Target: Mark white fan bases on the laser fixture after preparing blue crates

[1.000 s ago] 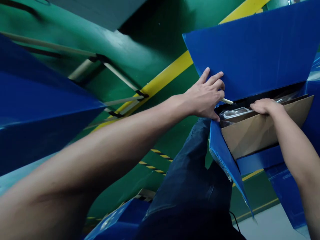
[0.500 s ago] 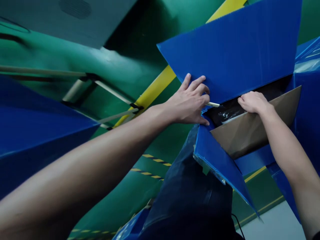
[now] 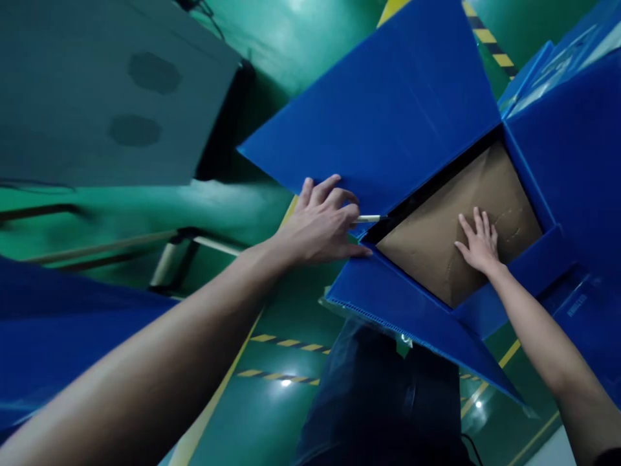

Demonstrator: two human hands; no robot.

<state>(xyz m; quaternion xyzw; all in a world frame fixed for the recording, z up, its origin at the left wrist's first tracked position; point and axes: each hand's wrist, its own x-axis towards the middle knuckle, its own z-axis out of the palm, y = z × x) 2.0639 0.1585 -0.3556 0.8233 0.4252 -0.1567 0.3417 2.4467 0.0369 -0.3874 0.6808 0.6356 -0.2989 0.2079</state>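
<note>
Meanwhile, the left hand (image 3: 320, 220) is clamped on a white stick (image 3: 369, 219) at the corner of a blue box (image 3: 378, 110); the right hand (image 3: 478, 243) lies open, fingers apart, on brown cardboard (image 3: 504, 188).

The left hand (image 3: 317, 220) grips a thin white stick (image 3: 369, 219) at a blue corrugated plastic box (image 3: 373, 116); the right hand (image 3: 478, 244) lies flat on a brown cardboard sheet (image 3: 504, 194) inside.

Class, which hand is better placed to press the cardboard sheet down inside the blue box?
Probably the right hand: it lies flat on the cardboard, while the left hand grips a white stick beside the box flap.
</note>
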